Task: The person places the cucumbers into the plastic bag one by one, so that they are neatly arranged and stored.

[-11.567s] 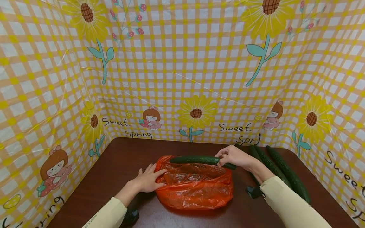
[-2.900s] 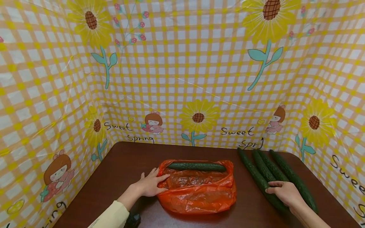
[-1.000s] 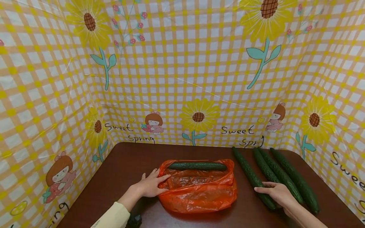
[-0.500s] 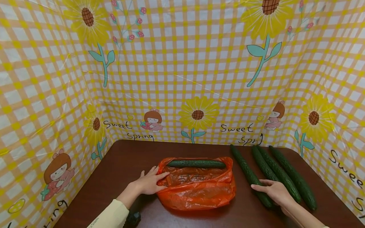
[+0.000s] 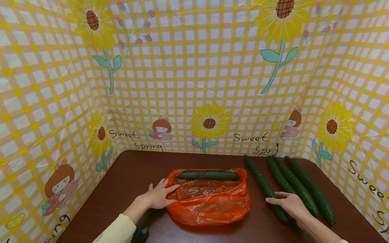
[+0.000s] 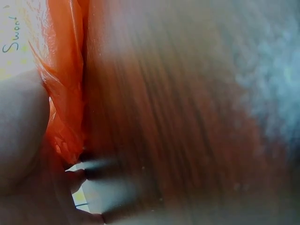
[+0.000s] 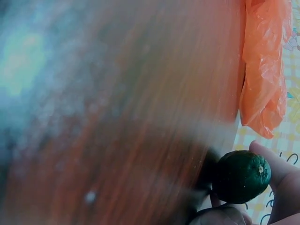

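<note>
My left hand (image 5: 156, 195) lies with spread fingers at the left end of an orange plastic bag (image 5: 209, 211), its thumb and a finger touching the rim. In the left wrist view, more fingertips (image 6: 96, 217) reach to the table beside the bag (image 6: 68, 51). The bag's mouth faces up, and one cucumber (image 5: 208, 175) lies lengthwise along its far inner side. To the right, my right hand (image 5: 290, 204) grips the near part of another cucumber (image 5: 258, 177), thumb on top. The right wrist view shows this cucumber's blunt end (image 7: 241, 177) between thumb and fingers.
Three more cucumbers lie side by side to the right: one nearest the hand (image 5: 278, 175), a middle one (image 5: 296, 184) and an outer one (image 5: 313, 189). A checked, flower-printed cloth (image 5: 182, 81) walls in the brown table (image 5: 136, 168) at the back and both sides.
The cucumber formerly held over the bag now lies inside it. My right hand has since taken hold of another cucumber and shifted it left, away from the others. My left hand stays at the bag.
</note>
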Motion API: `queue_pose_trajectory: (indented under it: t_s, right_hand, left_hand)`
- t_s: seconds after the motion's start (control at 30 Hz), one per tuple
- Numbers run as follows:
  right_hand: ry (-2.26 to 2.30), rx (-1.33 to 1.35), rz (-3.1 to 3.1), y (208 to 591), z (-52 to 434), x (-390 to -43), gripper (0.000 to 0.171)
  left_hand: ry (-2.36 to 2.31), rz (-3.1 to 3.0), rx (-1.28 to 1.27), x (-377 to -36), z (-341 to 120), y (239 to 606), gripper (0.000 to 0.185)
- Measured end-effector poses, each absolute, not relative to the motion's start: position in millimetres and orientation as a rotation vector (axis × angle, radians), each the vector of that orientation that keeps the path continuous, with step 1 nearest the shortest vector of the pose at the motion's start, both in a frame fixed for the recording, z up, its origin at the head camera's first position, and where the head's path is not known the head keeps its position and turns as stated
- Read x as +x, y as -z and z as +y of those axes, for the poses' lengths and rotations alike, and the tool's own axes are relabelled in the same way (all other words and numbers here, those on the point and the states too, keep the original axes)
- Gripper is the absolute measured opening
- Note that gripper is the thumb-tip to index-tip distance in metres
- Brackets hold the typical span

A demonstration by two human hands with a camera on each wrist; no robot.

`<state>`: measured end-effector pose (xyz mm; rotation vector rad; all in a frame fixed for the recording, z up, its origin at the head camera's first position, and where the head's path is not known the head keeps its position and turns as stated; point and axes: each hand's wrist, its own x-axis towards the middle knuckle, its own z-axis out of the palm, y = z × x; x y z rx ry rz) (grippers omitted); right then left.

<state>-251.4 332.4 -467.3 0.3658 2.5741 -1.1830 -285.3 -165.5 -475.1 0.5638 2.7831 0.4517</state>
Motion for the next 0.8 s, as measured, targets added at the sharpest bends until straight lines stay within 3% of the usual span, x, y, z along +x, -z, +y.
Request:
queue_pose_trajectory:
  t_s: [0.8]
  right_hand:
    - [1.214,0.374,2.593,469.2,327.3,-248.6,0.098]
  left_hand:
    - [-0.436,2.784,0.558,-277.6,-165.4,474.5,0.066]
